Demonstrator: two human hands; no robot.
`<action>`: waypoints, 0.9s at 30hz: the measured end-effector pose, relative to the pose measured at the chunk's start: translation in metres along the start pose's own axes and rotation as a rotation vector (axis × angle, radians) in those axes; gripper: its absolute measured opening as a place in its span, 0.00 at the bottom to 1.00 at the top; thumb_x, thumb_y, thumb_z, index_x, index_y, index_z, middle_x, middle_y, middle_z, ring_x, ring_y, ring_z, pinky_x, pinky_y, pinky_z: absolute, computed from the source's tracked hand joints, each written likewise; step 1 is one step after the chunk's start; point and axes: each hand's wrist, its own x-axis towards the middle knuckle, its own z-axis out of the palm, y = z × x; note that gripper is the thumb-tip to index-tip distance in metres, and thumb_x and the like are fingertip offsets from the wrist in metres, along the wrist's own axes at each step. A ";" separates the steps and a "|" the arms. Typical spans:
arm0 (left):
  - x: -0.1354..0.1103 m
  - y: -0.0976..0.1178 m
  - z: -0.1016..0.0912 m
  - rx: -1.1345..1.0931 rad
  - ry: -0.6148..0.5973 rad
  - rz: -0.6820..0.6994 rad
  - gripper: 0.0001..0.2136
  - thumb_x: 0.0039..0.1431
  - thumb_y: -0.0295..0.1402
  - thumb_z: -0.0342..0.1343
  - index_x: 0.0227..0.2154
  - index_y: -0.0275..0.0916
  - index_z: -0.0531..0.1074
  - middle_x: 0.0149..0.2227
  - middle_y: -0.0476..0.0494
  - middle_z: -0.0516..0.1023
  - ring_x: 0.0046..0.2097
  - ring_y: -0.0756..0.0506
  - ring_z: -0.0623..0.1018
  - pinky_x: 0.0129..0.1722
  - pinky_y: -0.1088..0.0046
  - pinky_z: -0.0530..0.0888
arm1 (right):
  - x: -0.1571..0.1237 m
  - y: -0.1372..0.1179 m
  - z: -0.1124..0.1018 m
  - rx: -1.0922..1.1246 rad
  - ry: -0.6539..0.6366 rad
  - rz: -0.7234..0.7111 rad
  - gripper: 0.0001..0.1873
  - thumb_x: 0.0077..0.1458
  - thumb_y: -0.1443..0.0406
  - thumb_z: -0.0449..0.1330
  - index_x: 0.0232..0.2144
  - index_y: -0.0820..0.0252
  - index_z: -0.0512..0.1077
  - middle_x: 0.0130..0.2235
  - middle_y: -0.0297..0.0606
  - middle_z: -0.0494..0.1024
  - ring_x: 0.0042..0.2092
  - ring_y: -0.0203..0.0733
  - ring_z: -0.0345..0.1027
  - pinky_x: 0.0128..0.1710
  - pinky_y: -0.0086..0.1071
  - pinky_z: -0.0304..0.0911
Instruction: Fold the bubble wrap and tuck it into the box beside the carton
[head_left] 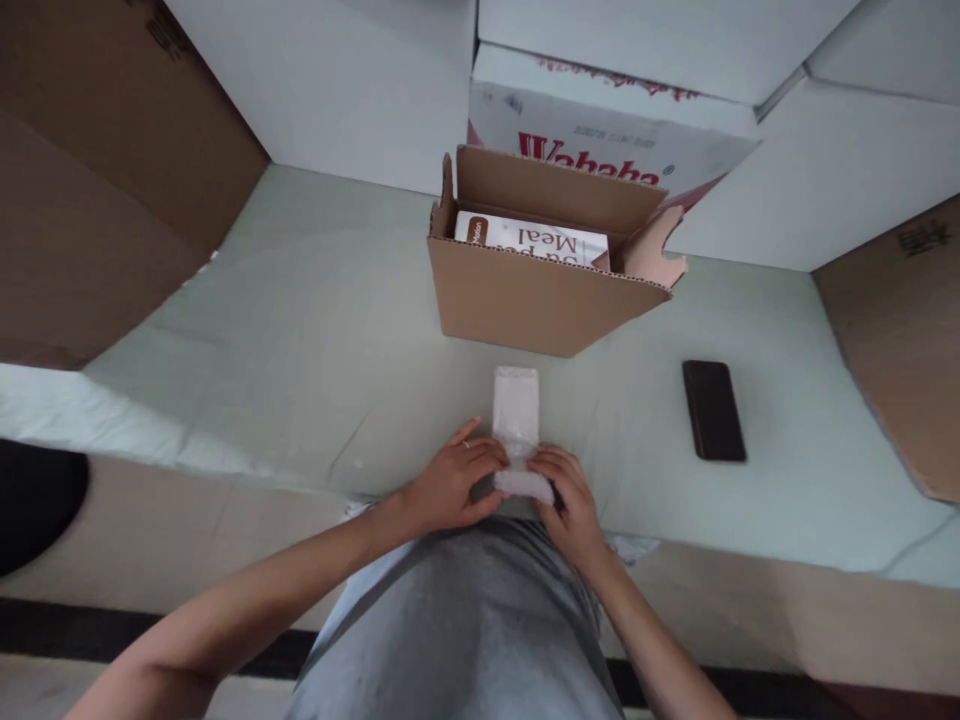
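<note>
A strip of whitish, see-through bubble wrap [517, 400] lies flat on the pale green cloth, pointing away from my body. Its near end curls up around something dark, whose ends peep out at both sides; what that is I cannot make out. My left hand [457, 480], with a ring on one finger, grips the left side of the curled part between thumb and fingers. From the right, my right hand [566, 500] pinches the other side the same way. Both hands are close to the table's front edge, just before my body.
An open cardboard box [517, 300] stands beyond my hands, holding a white carton [536, 236] marked "Meal". To the right lies a black phone [714, 410]. White boxes [615, 125] line the back; brown cartons [112, 190] stand at both sides on the cloth-covered table [300, 300].
</note>
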 end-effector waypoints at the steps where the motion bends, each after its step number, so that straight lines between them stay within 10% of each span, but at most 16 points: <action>1: 0.003 0.002 0.000 -0.011 0.020 -0.040 0.09 0.59 0.35 0.51 0.39 0.37 0.70 0.41 0.42 0.78 0.46 0.46 0.75 0.63 0.54 0.54 | 0.002 0.000 0.002 -0.003 0.035 0.046 0.17 0.56 0.69 0.54 0.48 0.54 0.65 0.45 0.43 0.72 0.51 0.46 0.65 0.50 0.48 0.64; 4: 0.014 0.004 0.000 -0.027 0.059 -0.196 0.11 0.62 0.36 0.47 0.32 0.36 0.71 0.31 0.45 0.77 0.36 0.48 0.76 0.60 0.56 0.59 | 0.007 0.000 0.006 -0.041 0.137 0.143 0.23 0.57 0.67 0.55 0.55 0.55 0.59 0.47 0.45 0.71 0.48 0.45 0.67 0.47 0.44 0.67; 8: 0.034 0.001 -0.003 -0.098 0.023 -0.409 0.17 0.60 0.36 0.46 0.17 0.38 0.65 0.16 0.55 0.64 0.22 0.52 0.66 0.58 0.59 0.61 | 0.009 -0.002 0.000 -0.243 0.197 -0.072 0.30 0.55 0.70 0.56 0.59 0.52 0.55 0.53 0.46 0.67 0.56 0.49 0.61 0.53 0.51 0.62; 17: 0.052 -0.002 -0.014 -0.074 -0.067 -0.547 0.19 0.59 0.36 0.46 0.13 0.38 0.62 0.14 0.55 0.60 0.21 0.53 0.62 0.47 0.66 0.69 | 0.029 -0.002 -0.002 -0.493 -0.185 -0.120 0.33 0.56 0.72 0.50 0.63 0.55 0.51 0.61 0.40 0.64 0.66 0.49 0.44 0.62 0.55 0.48; 22: 0.027 0.004 -0.018 0.218 0.151 -0.277 0.16 0.57 0.39 0.52 0.43 0.34 0.69 0.44 0.34 0.74 0.47 0.40 0.72 0.47 0.60 0.70 | 0.036 0.004 0.000 -0.381 -0.186 -0.152 0.32 0.54 0.72 0.51 0.61 0.55 0.55 0.60 0.42 0.65 0.65 0.50 0.47 0.60 0.56 0.52; 27: 0.009 -0.007 -0.012 0.347 -0.099 0.054 0.23 0.58 0.30 0.51 0.57 0.35 0.59 0.57 0.33 0.66 0.60 0.38 0.63 0.59 0.52 0.59 | 0.033 0.008 0.000 -0.351 -0.127 -0.193 0.32 0.52 0.72 0.52 0.60 0.57 0.56 0.55 0.45 0.70 0.60 0.51 0.56 0.57 0.54 0.57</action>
